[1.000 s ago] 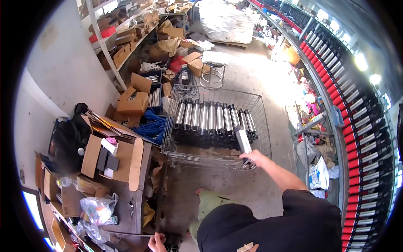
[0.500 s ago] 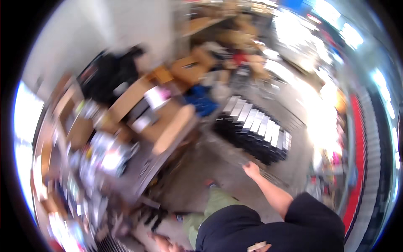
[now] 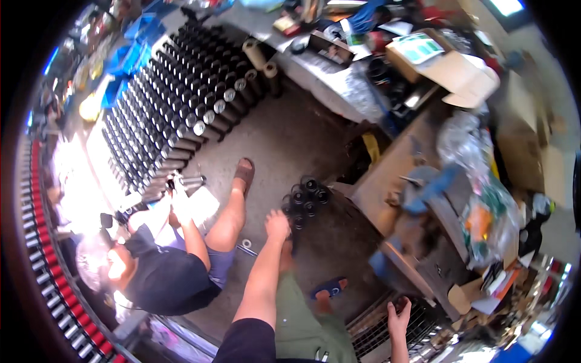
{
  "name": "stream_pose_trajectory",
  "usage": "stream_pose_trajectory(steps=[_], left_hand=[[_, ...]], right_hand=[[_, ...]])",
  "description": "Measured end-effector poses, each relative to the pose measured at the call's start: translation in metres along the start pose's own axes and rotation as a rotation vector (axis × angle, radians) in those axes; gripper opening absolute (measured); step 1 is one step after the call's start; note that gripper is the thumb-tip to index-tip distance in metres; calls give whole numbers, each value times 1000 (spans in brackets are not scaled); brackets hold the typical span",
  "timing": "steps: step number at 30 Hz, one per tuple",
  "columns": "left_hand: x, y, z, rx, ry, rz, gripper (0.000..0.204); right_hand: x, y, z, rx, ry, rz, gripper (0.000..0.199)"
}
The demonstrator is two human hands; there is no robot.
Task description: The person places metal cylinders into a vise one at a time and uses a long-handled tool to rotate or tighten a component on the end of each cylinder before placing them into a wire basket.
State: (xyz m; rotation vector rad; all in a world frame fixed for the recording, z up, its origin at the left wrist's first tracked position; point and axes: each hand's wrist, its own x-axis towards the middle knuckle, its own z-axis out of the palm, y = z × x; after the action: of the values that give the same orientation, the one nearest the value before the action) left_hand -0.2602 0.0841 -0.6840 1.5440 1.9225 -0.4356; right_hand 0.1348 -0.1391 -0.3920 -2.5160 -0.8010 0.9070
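On the concrete floor [image 3: 284, 151], just in front of the person's knee, stands a small cluster of black tubes [image 3: 305, 199] with their round open ends facing up, packed touching one another beside the foot of a workbench [image 3: 387, 169]. The person's left hand [image 3: 277, 225] reaches down to the near edge of this cluster, fingers curled and pointing at the tubes; whether it already grips one cannot be told, since the fingertips are hidden behind the knuckles. The right hand [image 3: 399, 314] is low and well apart from the tubes, fingers bent over the top edge of a wire crate [image 3: 378, 336], seemingly gripping its rim. A washer [image 3: 246, 244] lies on the floor just left of the left forearm. Farther left, a co-worker [image 3: 163, 272] in a dark shirt crouches with one sandalled foot [image 3: 244, 172] forward, an arm raised and a hand [image 3: 180, 196] holding a silver-tipped tube at the edge of a large bank of tubes [image 3: 175, 97] laid in rows, black with shiny ends. The workbench to the right carries a cardboard box [image 3: 448, 63], plastic bags [image 3: 484, 199] and mixed clutter. A red roller rack [image 3: 42, 254] curves along the left rim.
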Motion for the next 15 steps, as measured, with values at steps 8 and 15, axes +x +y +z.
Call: stream_pose_trajectory(steps=[8,15], left_hand=[[86,-8,19,104,-144,94,21],[-202,-74,-114,-1703,-291,-591,46]], right_hand=[[59,-28,46,392,50,230,18],[15,-44,-36,472,-360,466,32]])
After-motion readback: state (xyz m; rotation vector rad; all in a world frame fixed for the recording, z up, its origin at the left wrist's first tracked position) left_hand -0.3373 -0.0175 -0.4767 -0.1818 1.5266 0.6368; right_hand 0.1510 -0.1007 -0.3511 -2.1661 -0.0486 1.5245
